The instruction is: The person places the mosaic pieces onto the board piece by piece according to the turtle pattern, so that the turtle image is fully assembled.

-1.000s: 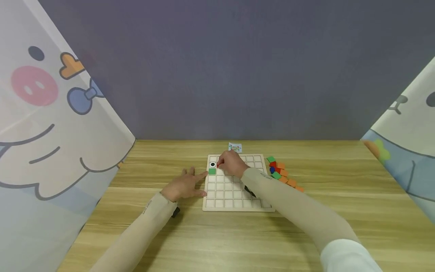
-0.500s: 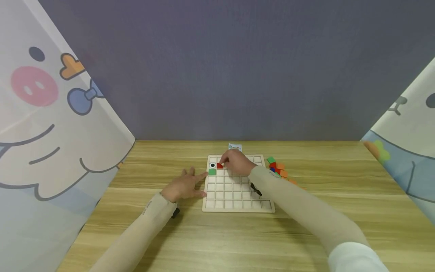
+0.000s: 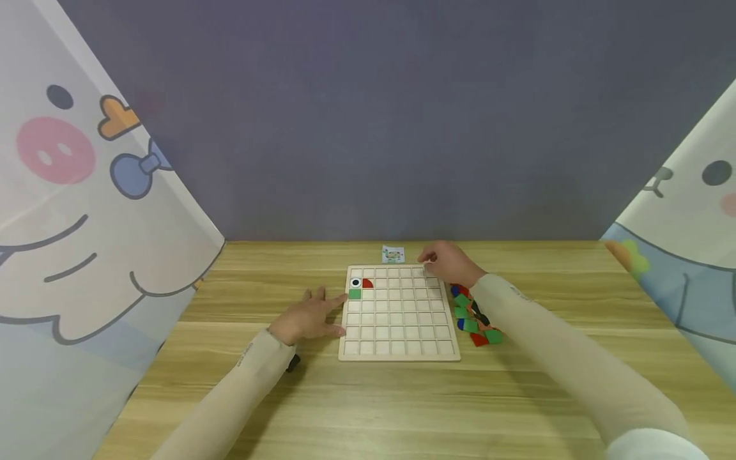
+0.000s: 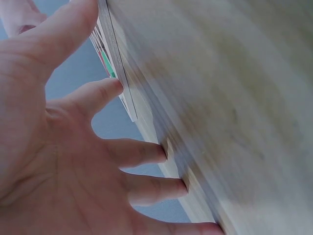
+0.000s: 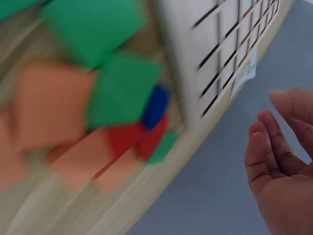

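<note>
Coloured tiles, 3 o'clock of grid board, seemed light, stiff, edge-pinchable; left hand splayed, right hand half-curled, empty.

The grid board lies on the desk between the left hand at its left edge and the loose pieces on its right. A card lies behind it; three tiles sit in its far left cells.

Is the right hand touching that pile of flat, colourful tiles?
Apart. The right wrist view shows grey backdrop between the bare right hand and the pile of flat, colourful tiles.
</note>
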A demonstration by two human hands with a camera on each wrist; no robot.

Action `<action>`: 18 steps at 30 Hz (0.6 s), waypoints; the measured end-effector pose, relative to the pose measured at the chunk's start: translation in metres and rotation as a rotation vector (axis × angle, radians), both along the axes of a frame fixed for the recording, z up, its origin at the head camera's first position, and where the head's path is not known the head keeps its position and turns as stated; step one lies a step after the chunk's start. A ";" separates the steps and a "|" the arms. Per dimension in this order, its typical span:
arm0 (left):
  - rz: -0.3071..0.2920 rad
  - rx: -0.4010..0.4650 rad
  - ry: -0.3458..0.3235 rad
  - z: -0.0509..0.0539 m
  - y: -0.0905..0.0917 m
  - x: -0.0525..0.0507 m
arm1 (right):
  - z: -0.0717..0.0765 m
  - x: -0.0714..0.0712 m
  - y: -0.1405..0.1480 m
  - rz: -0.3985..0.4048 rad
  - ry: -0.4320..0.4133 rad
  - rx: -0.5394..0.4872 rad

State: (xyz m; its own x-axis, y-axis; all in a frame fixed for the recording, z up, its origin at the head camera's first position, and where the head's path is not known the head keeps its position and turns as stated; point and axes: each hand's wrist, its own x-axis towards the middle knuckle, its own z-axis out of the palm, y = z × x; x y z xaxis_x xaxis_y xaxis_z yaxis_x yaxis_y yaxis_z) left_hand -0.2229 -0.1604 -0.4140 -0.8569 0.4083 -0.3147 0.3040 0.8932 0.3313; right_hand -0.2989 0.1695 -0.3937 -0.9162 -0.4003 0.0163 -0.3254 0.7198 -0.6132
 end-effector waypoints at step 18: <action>0.013 -0.002 -0.009 -0.002 -0.001 0.000 | -0.026 0.019 0.091 0.025 0.003 0.007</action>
